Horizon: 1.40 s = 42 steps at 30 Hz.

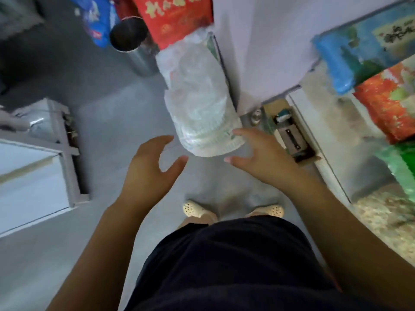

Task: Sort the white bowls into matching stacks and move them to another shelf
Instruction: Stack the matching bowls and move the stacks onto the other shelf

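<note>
Presently both hands are bare and hold nothing: left hand (155,169) is spread with fingers loosely bent, just short of the near end of the bagged stack of white bowls (202,113); right hand (260,158) is likewise spread, forefinger at or against the stack's near rim, contact not resolvable through the blur; the stack sits over the grey floor (112,122), wrapped in thin clear plastic, far end toward the red package (177,19); whether it lies flat or leans I cannot tell. Risks, as judged: the wrap looks slack, so a grip on film alone could let bowls slide inside it; a lift from the near end only would probably hinge the column and spill it; the plastic hides whether the bowls match, so a mixed stack could go across unsorted. Around: an open cardboard box (292,140) just right of the right hand, close enough to catch the wrist; a steel cylinder (132,46) beside the far end; a shelf (332,162) at right loaded with coloured bags; a white cabinet (29,182) at left, well apart; feet in pale perforated shoes (195,209) below the hands, in the drop path.
</note>
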Tool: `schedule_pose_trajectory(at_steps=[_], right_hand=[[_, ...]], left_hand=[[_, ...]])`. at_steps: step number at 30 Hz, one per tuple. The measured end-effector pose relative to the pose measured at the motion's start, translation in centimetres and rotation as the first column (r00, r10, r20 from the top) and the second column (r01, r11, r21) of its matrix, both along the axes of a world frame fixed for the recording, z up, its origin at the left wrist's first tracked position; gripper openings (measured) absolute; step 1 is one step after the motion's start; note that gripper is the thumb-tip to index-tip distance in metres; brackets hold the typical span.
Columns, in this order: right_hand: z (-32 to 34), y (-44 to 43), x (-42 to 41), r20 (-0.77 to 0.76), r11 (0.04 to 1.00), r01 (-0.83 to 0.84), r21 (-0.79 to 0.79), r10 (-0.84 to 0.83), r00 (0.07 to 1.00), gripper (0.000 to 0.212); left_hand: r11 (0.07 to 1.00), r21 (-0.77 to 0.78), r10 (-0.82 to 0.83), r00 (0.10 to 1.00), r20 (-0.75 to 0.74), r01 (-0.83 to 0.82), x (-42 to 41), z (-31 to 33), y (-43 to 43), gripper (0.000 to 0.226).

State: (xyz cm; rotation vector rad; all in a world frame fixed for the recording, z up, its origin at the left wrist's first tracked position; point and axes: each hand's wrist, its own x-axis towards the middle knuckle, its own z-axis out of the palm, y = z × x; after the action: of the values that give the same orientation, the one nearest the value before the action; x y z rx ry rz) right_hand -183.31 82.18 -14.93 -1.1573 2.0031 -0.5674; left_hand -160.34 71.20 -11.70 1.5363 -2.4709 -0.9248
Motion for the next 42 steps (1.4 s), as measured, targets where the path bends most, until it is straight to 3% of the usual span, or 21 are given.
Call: schedule_pose_trajectory(at_steps=[4,9,14,18,24,33,38,42], right_hand=[[0.5,-9.5,10.3,0.021,0.969,-0.240,-0.060,0.241,0.970,0.070],[2.1,-17.9,23.3,0.004,0.831,-0.546,-0.108,0.549,0.836,0.069],[4.2,-23.2,34.1,-0.046,0.590,-0.802,-0.094,0.802,0.596,0.067],[5.3,-27.0,42.9,-0.090,0.370,-0.925,-0.091,0.922,0.377,0.068],[7.1,-30.7,56.8,-0.100,0.110,-0.984,-0.138,0.987,0.124,0.065],[8.6,-36.3,74.7,-0.154,-0.211,-0.971,-0.110,0.969,-0.193,0.064],[8.7,-35.5,84.8,-0.103,-0.304,-0.945,-0.117,0.951,-0.293,0.069],[8.2,-33.7,92.3,-0.094,-0.333,-0.933,-0.138,0.942,-0.322,0.072]], left_hand=[[0.979,0.004,0.202,0.979,-0.014,-0.202,11.7,0.8,-3.0,0.058],[0.867,-0.026,0.496,0.868,-0.032,-0.497,24.5,2.4,-3.7,0.054],[0.727,-0.109,0.680,0.733,-0.019,-0.678,33.6,2.6,-2.8,0.056],[0.556,-0.135,0.823,0.566,-0.048,-0.820,39.6,2.1,-1.6,0.060],[0.283,-0.146,0.944,0.302,-0.132,-0.948,47.2,2.6,-1.1,0.059],[-0.031,-0.234,0.992,-0.002,-0.126,-0.972,59.8,4.1,-2.5,0.062],[-0.210,-0.225,0.971,-0.177,-0.161,-0.951,65.7,4.2,0.3,0.064],[-0.281,-0.212,0.953,-0.246,-0.177,-0.936,71.4,4.2,3.2,0.066]])
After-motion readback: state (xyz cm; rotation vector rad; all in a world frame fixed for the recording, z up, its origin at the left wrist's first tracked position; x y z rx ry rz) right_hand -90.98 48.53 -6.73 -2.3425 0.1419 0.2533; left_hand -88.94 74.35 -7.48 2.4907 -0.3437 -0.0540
